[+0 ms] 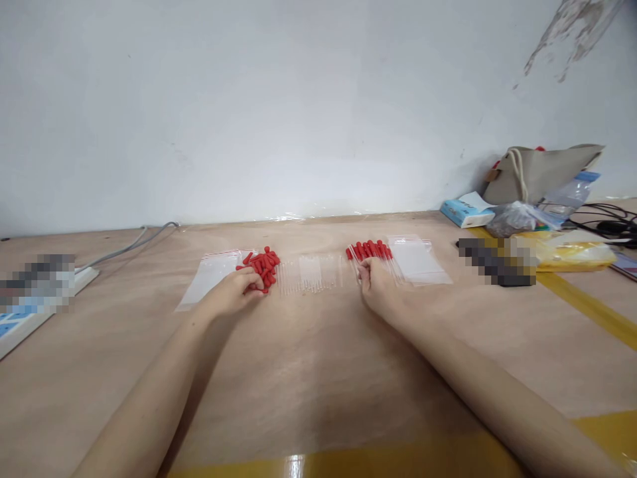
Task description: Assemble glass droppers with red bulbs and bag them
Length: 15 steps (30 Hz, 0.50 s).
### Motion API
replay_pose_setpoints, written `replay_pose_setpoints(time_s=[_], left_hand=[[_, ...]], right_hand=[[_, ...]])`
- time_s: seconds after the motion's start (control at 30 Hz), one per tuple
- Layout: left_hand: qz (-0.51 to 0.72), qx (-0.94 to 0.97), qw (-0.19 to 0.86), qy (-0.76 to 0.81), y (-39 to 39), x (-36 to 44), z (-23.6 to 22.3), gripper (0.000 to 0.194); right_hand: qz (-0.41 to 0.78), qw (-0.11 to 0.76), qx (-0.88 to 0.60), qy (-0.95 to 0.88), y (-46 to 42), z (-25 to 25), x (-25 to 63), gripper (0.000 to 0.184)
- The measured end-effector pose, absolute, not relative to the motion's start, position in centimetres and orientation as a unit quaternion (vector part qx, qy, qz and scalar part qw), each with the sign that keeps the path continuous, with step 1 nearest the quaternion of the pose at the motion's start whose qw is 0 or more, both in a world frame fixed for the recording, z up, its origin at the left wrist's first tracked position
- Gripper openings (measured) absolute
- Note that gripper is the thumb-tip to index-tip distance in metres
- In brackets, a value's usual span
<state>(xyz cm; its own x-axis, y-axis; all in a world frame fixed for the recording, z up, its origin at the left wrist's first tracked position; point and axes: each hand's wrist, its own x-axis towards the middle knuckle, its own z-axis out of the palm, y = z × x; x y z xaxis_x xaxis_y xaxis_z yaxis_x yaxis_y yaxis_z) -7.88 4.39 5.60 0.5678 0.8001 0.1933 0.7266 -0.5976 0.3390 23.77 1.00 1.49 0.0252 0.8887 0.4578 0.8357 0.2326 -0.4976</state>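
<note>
A pile of small red caps (pixel 263 263) lies on the wooden table (pixel 318 372), left of centre. My left hand (pixel 237 292) rests at its near edge with fingers curled among the caps. Clear thin tubes (pixel 311 275) lie in a row in the middle. To their right is a bunch of tubes with red caps fitted (pixel 369 250). My right hand (pixel 375 284) sits at the near end of that bunch, fingers closed on it. Clear zip bags lie to the left (pixel 209 275) and right (pixel 417 260).
A white power strip (pixel 30 312) with a grey cable (pixel 134 242) lies at the left edge. At back right stand a blue box (pixel 465 211), a grey drawstring bag (pixel 542 174), plastic bags, a yellow packet (pixel 572 255) and black cables. Yellow tape crosses the table's right and near edge.
</note>
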Motion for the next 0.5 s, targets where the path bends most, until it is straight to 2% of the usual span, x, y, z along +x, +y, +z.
replay_pose_setpoints(time_s=[0.07,0.17,0.23,0.33,0.5], left_hand=[[0.229,0.865,0.175,0.409,3.0,-5.5,5.5,0.009],[0.394,0.772,0.309,0.391,0.8,-1.1,3.7,0.013],[0.413,0.745,0.363,0.378,-0.2,1.2,1.8,0.015],[0.393,0.747,0.384,0.374,-0.5,2.4,-0.2,0.017],[0.383,0.759,0.338,0.403,0.2,1.7,-0.5,0.023]], right_hand=[[0.031,0.384,-0.585,-0.714,0.1,1.2,23.9,0.029],[0.030,0.405,-0.508,-0.760,-1.0,0.8,23.4,0.027],[0.042,0.422,-0.454,-0.783,-1.5,0.5,23.0,0.024],[0.049,0.427,-0.424,-0.797,-1.9,0.1,22.5,0.019],[0.050,0.401,-0.424,-0.811,-2.0,-0.3,22.4,0.015]])
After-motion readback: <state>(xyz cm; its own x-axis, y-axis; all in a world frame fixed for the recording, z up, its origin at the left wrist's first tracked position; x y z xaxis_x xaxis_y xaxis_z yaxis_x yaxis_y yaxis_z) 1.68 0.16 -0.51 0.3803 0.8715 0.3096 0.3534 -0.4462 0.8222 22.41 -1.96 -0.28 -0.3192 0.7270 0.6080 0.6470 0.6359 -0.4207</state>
